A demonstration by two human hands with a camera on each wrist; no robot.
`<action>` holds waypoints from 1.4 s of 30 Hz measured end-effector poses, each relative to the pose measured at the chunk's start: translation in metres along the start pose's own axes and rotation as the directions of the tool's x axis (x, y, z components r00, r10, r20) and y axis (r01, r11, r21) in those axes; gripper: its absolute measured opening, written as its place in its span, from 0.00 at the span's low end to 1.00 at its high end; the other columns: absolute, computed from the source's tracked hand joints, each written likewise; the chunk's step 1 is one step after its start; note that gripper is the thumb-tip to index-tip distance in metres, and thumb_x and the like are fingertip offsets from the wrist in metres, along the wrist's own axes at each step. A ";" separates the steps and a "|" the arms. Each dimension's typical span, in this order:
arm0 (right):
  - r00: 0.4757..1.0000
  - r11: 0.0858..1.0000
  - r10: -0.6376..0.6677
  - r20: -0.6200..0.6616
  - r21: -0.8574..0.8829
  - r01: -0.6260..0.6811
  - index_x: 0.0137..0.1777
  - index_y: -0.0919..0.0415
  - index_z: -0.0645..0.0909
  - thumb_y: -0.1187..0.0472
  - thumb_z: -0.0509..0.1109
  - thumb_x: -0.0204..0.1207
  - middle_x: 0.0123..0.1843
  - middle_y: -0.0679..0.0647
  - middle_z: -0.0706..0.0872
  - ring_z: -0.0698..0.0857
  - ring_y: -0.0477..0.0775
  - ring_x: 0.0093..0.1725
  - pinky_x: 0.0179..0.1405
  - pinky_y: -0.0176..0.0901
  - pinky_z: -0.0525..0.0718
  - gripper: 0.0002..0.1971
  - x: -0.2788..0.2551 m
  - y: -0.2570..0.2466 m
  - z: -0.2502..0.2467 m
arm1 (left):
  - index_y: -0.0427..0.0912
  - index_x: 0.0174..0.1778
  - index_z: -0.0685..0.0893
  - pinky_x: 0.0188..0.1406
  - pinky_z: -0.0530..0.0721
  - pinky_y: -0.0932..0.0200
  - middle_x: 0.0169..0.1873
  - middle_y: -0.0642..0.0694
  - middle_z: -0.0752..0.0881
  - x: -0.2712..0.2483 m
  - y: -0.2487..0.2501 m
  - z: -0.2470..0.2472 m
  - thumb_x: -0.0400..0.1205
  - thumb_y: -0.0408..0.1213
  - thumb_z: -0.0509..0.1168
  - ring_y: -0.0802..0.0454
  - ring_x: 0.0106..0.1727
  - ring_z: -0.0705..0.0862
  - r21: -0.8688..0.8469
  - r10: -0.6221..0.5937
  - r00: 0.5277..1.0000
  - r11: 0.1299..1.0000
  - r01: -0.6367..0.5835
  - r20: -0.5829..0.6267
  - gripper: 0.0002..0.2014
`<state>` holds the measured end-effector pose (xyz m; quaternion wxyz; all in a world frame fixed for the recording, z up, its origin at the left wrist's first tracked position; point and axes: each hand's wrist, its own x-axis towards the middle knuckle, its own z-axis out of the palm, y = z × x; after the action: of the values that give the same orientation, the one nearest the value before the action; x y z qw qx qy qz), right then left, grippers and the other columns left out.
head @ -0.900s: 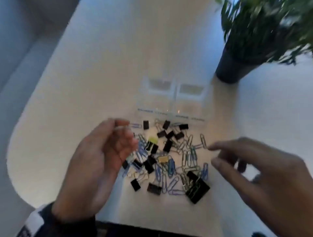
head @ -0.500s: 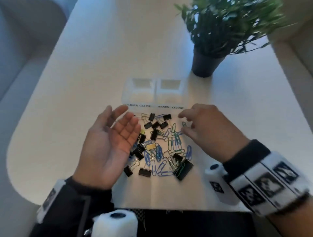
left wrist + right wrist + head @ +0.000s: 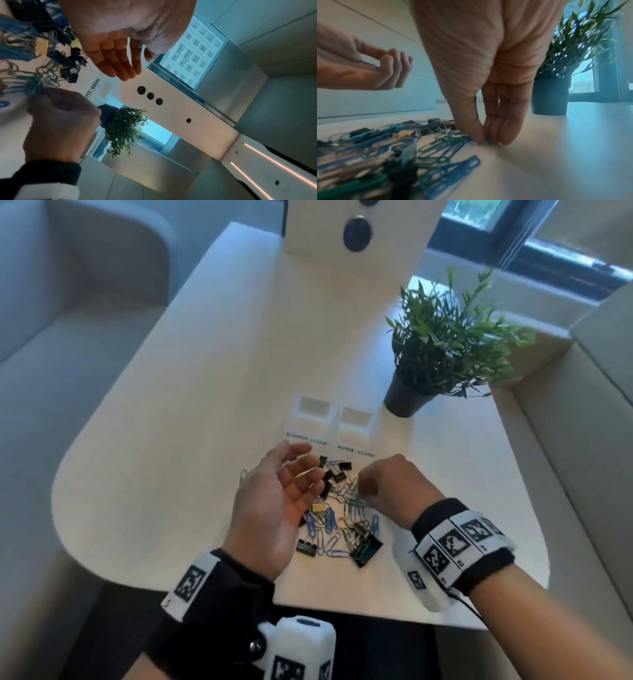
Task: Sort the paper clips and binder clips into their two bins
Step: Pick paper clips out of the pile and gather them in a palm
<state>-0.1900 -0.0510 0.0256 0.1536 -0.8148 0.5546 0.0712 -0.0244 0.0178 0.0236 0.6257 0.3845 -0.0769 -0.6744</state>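
Beyond the pile, at the far right of the white worktop (image 3: 178, 392), a potted plant (image 3: 442, 354) stands just beside the two white bins (image 3: 334, 417), behind handwritten labels (image 3: 330, 446). Bare surface stretches left toward the rounded edge. Paper clips (image 3: 329, 522), blue, green and silver, lie tangled with black binder clips (image 3: 337, 474) and a yellow one, between the hands. The left hand (image 3: 274, 508) hovers palm-up with its grip apart, fingers relaxed. The right hand (image 3: 387, 484) has its grip pinched together on a green paper clip (image 3: 488, 142) at the pile's right edge.
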 end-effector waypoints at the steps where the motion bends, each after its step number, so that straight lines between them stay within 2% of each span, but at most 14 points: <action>1: 1.000 1.000 0.002 0.014 -0.014 -0.002 0.38 0.56 0.86 0.66 0.72 0.71 0.42 0.55 0.87 0.85 0.57 0.41 0.44 0.44 0.85 0.04 0.001 -0.001 0.000 | 0.40 0.48 0.84 0.42 0.83 0.57 0.35 0.45 0.85 0.001 0.000 0.000 0.83 0.43 0.61 0.51 0.36 0.84 -0.005 -0.010 1.000 1.000 0.010 0.003 0.11; 4: 1.000 1.000 0.009 0.003 0.016 -0.009 0.38 0.57 0.84 0.66 0.74 0.68 0.40 0.55 0.86 0.85 0.56 0.40 0.43 0.48 0.87 0.03 0.004 -0.003 0.003 | 0.40 0.48 0.84 0.42 0.83 0.58 0.35 0.45 0.85 0.002 0.000 -0.003 0.82 0.42 0.62 0.51 0.37 0.84 -0.005 -0.007 1.000 1.000 0.007 -0.011 0.10; 7: 1.000 0.993 0.006 -0.003 0.114 -0.006 0.42 0.53 0.80 0.65 0.77 0.66 0.37 0.53 0.85 0.85 0.54 0.36 0.41 0.47 0.86 0.10 0.003 0.003 0.007 | 0.40 0.45 0.85 0.41 0.84 0.59 0.33 0.46 0.86 0.005 -0.004 -0.004 0.83 0.41 0.61 0.52 0.35 0.83 -0.004 -0.013 0.999 1.000 0.013 -0.042 0.10; 9: 1.000 0.987 -0.011 -0.001 0.159 0.011 0.44 0.54 0.79 0.65 0.78 0.66 0.35 0.51 0.83 0.84 0.52 0.35 0.38 0.45 0.85 0.11 0.003 0.007 0.009 | 0.40 0.44 0.84 0.40 0.83 0.59 0.33 0.46 0.85 0.006 -0.008 -0.002 0.83 0.41 0.61 0.52 0.35 0.83 -0.011 -0.028 0.998 1.000 0.028 -0.058 0.10; 14: 0.982 0.969 -0.125 -0.139 0.196 0.151 0.47 0.57 0.86 0.66 0.74 0.69 0.33 0.47 0.81 0.78 0.44 0.32 0.35 0.32 0.74 0.07 0.000 0.022 0.007 | 0.40 0.46 0.84 0.40 0.82 0.59 0.34 0.46 0.84 0.014 -0.014 0.007 0.81 0.38 0.63 0.52 0.35 0.82 -0.016 -0.063 0.995 0.998 0.061 -0.076 0.07; 18: 0.959 0.953 -0.277 -0.052 0.110 0.281 0.52 0.54 0.89 0.65 0.70 0.74 0.39 0.46 0.80 0.78 0.45 0.38 0.41 0.39 0.80 0.10 0.001 0.026 0.009 | 0.40 0.46 0.84 0.40 0.82 0.59 0.34 0.46 0.83 0.019 -0.019 0.011 0.81 0.38 0.63 0.52 0.35 0.82 0.007 -0.062 0.994 0.998 0.063 -0.091 0.06; 20: 0.951 0.945 -0.304 -0.061 0.104 0.309 0.51 0.55 0.90 0.64 0.70 0.75 0.42 0.49 0.84 0.80 0.47 0.39 0.44 0.41 0.83 0.09 0.002 0.028 0.010 | 0.40 0.46 0.84 0.40 0.82 0.59 0.34 0.46 0.83 0.020 -0.020 0.014 0.81 0.37 0.62 0.52 0.34 0.82 0.009 -0.070 0.993 0.997 0.071 -0.092 0.06; 22: 0.949 0.943 -0.312 -0.050 0.105 0.315 0.49 0.56 0.90 0.63 0.71 0.76 0.45 0.52 0.86 0.80 0.46 0.39 0.44 0.39 0.83 0.07 0.003 0.031 0.009 | 0.40 0.46 0.84 0.39 0.83 0.60 0.34 0.46 0.84 0.021 -0.021 0.015 0.81 0.37 0.62 0.52 0.34 0.82 0.012 -0.075 0.993 0.997 0.076 -0.092 0.07; 26: 0.948 0.945 -0.319 -0.005 0.078 0.319 0.48 0.58 0.90 0.62 0.71 0.76 0.50 0.51 0.86 0.78 0.43 0.39 0.42 0.30 0.75 0.06 0.005 0.031 0.006 | 0.40 0.48 0.84 0.37 0.84 0.60 0.34 0.46 0.84 0.022 -0.019 0.016 0.80 0.37 0.63 0.52 0.33 0.83 0.010 -0.077 0.993 0.997 0.079 -0.087 0.07; 29: 0.948 0.946 -0.318 0.004 0.063 0.318 0.46 0.59 0.88 0.62 0.71 0.76 0.55 0.48 0.82 0.76 0.42 0.40 0.44 0.31 0.74 0.05 0.006 0.029 0.004 | 0.39 0.47 0.84 0.37 0.84 0.60 0.34 0.45 0.84 0.022 -0.018 0.017 0.81 0.37 0.63 0.53 0.33 0.83 0.004 -0.082 0.993 0.997 0.083 -0.087 0.07; 31: 0.949 0.948 -0.316 0.013 0.044 0.315 0.46 0.60 0.87 0.64 0.70 0.76 0.51 0.51 0.85 0.78 0.44 0.41 0.46 0.34 0.79 0.05 0.006 0.027 0.004 | 0.39 0.47 0.84 0.38 0.84 0.60 0.34 0.45 0.84 0.021 -0.019 0.016 0.81 0.37 0.63 0.52 0.33 0.83 -0.002 -0.091 0.992 0.996 0.091 -0.086 0.07; 33: 0.953 0.952 -0.303 0.015 0.048 0.302 0.48 0.60 0.86 0.65 0.69 0.77 0.48 0.52 0.86 0.78 0.46 0.42 0.48 0.39 0.82 0.05 0.006 0.026 0.003 | 0.39 0.48 0.85 0.39 0.84 0.60 0.35 0.45 0.84 0.020 -0.019 0.016 0.81 0.37 0.62 0.52 0.34 0.83 -0.007 -0.097 0.992 0.995 0.097 -0.081 0.08; 36: 0.957 0.955 -0.289 0.033 0.085 0.285 0.55 0.59 0.84 0.66 0.67 0.78 0.50 0.53 0.84 0.77 0.46 0.44 0.47 0.38 0.78 0.08 0.004 0.025 0.004 | 0.39 0.48 0.85 0.40 0.84 0.59 0.36 0.45 0.85 0.018 -0.020 0.015 0.81 0.37 0.63 0.52 0.35 0.83 -0.013 -0.106 0.992 0.994 0.105 -0.071 0.08; 42: 0.963 0.961 -0.268 0.045 0.083 0.263 0.50 0.59 0.83 0.66 0.65 0.79 0.51 0.53 0.79 0.80 0.53 0.47 0.48 0.43 0.80 0.06 0.006 0.025 0.013 | 0.40 0.46 0.85 0.38 0.84 0.60 0.34 0.46 0.84 0.017 -0.020 0.011 0.81 0.37 0.63 0.52 0.35 0.83 -0.008 -0.113 0.990 0.994 0.112 -0.087 0.07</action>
<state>-0.2102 -0.0599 0.0072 0.2080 -0.8730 0.4381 0.0514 -0.0456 0.0027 0.0125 0.5900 0.4163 -0.0265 -0.6912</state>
